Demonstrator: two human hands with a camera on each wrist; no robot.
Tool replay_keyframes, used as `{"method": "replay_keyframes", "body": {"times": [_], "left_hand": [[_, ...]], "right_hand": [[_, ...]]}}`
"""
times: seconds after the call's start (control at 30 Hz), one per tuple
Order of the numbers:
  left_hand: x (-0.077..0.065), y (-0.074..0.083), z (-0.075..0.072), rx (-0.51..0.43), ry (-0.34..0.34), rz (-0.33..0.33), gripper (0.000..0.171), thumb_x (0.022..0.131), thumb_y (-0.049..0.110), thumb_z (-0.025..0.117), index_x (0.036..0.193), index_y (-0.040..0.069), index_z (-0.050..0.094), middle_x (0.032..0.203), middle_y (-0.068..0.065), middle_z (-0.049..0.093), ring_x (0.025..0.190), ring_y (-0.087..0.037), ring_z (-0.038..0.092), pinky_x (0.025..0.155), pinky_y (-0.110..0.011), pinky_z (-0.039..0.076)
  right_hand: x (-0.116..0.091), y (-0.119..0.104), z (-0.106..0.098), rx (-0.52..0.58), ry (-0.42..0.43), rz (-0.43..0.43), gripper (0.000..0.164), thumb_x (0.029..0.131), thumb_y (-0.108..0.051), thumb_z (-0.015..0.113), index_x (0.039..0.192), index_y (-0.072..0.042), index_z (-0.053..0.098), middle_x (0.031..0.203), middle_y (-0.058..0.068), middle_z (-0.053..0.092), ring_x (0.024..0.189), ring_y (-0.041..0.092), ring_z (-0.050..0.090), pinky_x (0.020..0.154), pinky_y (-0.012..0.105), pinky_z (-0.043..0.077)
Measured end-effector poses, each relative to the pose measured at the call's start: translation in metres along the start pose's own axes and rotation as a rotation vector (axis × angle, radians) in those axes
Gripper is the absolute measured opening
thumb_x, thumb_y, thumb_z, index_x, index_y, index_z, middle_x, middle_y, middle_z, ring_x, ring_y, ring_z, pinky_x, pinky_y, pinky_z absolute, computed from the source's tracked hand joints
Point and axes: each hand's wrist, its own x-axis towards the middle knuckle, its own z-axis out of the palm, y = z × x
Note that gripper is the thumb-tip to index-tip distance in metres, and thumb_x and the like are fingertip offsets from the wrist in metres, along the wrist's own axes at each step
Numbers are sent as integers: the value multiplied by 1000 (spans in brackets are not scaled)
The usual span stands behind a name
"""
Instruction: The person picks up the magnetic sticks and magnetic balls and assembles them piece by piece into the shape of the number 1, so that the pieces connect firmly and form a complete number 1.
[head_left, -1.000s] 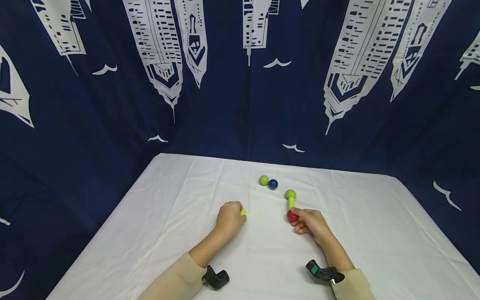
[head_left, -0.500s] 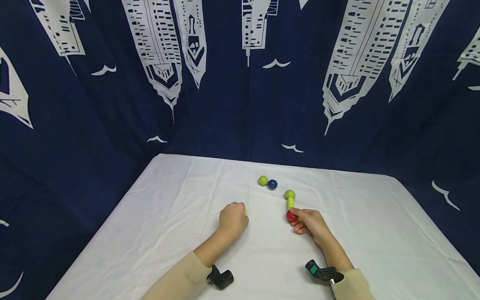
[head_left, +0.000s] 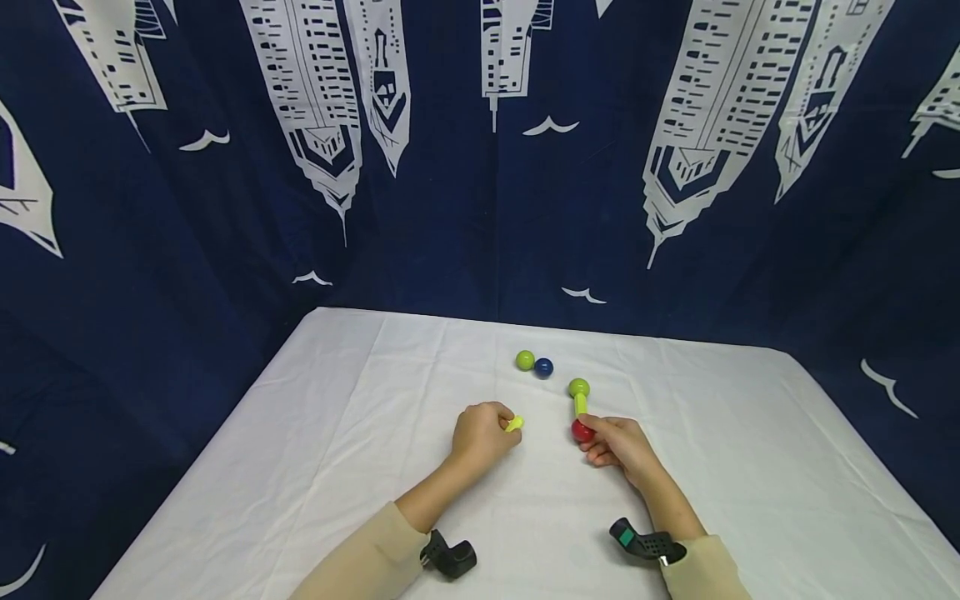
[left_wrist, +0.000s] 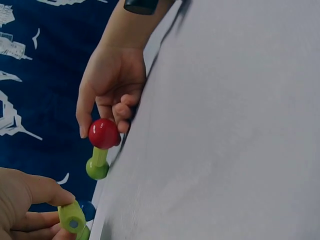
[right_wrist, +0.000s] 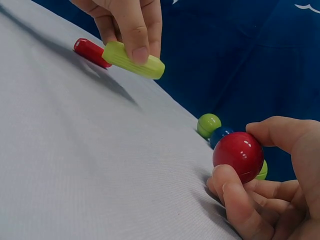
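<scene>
- White cloth [head_left: 540, 517], navy curtain [head_left: 450, 233] behind.
- Yellow rod [head_left: 515, 423] is pinched in the left hand [head_left: 483, 435], long axis slanting away and rightward.
- Red ball [head_left: 582, 432] sits right of that, gripped by the right hand [head_left: 619, 448], 1 green-ended stick [head_left: 581, 404] poking out ahead.

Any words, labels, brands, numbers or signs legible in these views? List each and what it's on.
No readable text.
Navy backdrop: white building prints and bird shapes, no legible lettering.
Right wristband: green patch, too small to read anything on it.
Red ball, held yellow-green rod: no visible markings.
</scene>
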Motion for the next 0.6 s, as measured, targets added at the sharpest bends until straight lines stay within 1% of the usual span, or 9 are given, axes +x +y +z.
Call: {"method": "replay_keyframes", "body": {"times": [0.13, 0.33, 0.47, 0.6], "left_hand": [[0, 3, 5, -124, -70, -71, 13, 73, 13, 82, 82, 7, 75, 69, 8, 64, 63, -4, 57, 56, -21, 46], [0, 8, 14, -315, -181, -179, 14, 77, 14, 81, 85, 5, 73, 70, 5, 67, 60, -5, 60, 53, -21, 49], [-2, 14, 21, -420, -211, -227, 13, 76, 11, 81, 83, 4, 74, 71, 3, 68, 59, -5, 61, 53, -21, 49], [-3, 20, 27, -530, -240, -272, 11, 76, 7, 80, 81, 1, 73, 71, 0, 66, 59, -7, 61, 55, -21, 51]], "right_hand": [[-2, 0, 1, 3, -4, -11, 51, 93, -31, 62, 113, 15, 55, 68, 5, 66, 48, 7, 57, 49, 18, 50], [-4, -1, 2, 1, -22, -47, 52, 91, -36, 64, 106, 14, 58, 67, 4, 67, 49, 6, 58, 49, 18, 50], [-3, -1, 2, -5, 12, -23, 50, 92, -33, 63, 108, 14, 58, 67, 5, 67, 48, 6, 57, 49, 18, 50], [-2, -1, 2, -14, 25, -12, 45, 95, -28, 61, 110, 14, 58, 68, 5, 67, 48, 6, 57, 49, 18, 50]]}}
